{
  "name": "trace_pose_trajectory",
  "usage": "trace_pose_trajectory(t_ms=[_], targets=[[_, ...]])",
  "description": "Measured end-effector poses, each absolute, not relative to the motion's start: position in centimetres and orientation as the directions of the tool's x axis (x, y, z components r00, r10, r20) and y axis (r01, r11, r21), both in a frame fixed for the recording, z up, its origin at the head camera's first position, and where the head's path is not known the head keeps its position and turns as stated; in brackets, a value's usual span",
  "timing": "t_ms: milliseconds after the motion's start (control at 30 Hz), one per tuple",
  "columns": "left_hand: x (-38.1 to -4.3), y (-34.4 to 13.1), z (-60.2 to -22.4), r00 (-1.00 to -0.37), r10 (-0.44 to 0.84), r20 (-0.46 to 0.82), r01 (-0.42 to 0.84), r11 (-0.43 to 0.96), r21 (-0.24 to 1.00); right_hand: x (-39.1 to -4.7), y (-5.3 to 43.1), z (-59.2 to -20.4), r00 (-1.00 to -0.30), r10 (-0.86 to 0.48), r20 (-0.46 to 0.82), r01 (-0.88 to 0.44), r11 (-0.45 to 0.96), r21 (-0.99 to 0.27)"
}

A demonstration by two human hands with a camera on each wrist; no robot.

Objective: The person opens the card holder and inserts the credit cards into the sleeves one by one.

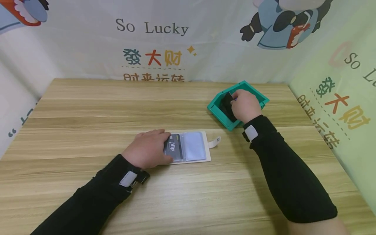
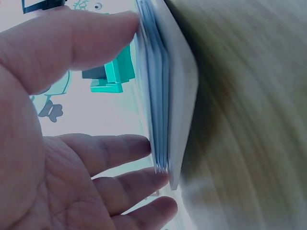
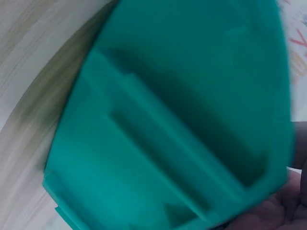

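Observation:
An open card holder [image 1: 194, 147] with clear plastic pockets lies on the table, a grey card marked "Vip" [image 1: 172, 147] in its left pocket. Over the left end of the holder rests my left hand [image 1: 149, 148], thumb and fingers spread. The left wrist view shows the stacked sleeves [image 2: 156, 86] edge-on, with the thumb at one end and the fingertips touching lower down. My right hand [image 1: 246, 104] reaches into a green bin [image 1: 221, 117] and pinches a black card [image 1: 227, 105]. Only the underside of the bin fills the right wrist view, hiding most of that hand.
A white strap with a snap [image 1: 214, 142] sticks out from the holder's right side. The wood-grain table [image 1: 88, 117] meets printed cloth walls [image 1: 217, 62] at the back and both sides. The bin stands near the back right.

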State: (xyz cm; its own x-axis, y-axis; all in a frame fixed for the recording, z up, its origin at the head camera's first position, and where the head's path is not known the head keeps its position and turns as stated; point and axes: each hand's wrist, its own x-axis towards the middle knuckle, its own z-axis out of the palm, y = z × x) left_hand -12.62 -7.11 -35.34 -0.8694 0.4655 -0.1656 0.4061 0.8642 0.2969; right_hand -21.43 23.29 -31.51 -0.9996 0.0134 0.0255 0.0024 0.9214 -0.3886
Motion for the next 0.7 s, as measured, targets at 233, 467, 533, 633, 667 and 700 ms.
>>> trace_pose_trajectory(t_ms=[233, 467, 533, 633, 667, 700], targets=[[-12.6, -7.1, -35.2, -0.873, 0.468, -0.136, 0.413, 0.859, 0.302, -20.3, 23.1, -30.9, -0.994, 0.051, 0.095, -0.004, 0.864, -0.503], [-12.5, -7.1, -35.0, -0.883, 0.454, -0.116, 0.398, 0.858, 0.325, -18.8, 21.7, -30.6, -0.989, 0.039, 0.145, -0.055, 0.803, -0.593], [-12.5, -7.0, -34.8, -0.889, 0.445, -0.110, 0.386, 0.855, 0.346, -18.4, 21.2, -30.7, -0.987, 0.017, 0.162, -0.087, 0.787, -0.611], [-12.6, -6.9, -34.7, -0.897, 0.431, -0.099, 0.366, 0.849, 0.381, -17.7, 20.3, -30.9, -0.985, -0.023, 0.170, -0.127, 0.765, -0.631], [-12.6, -6.9, -34.7, -0.900, 0.425, -0.097, 0.358, 0.848, 0.391, -17.4, 20.0, -30.9, -0.985, -0.036, 0.171, -0.139, 0.759, -0.637], [-12.6, -6.9, -34.7, -0.903, 0.420, -0.096, 0.351, 0.846, 0.401, -17.2, 19.6, -31.0, -0.984, -0.050, 0.171, -0.150, 0.750, -0.644]])
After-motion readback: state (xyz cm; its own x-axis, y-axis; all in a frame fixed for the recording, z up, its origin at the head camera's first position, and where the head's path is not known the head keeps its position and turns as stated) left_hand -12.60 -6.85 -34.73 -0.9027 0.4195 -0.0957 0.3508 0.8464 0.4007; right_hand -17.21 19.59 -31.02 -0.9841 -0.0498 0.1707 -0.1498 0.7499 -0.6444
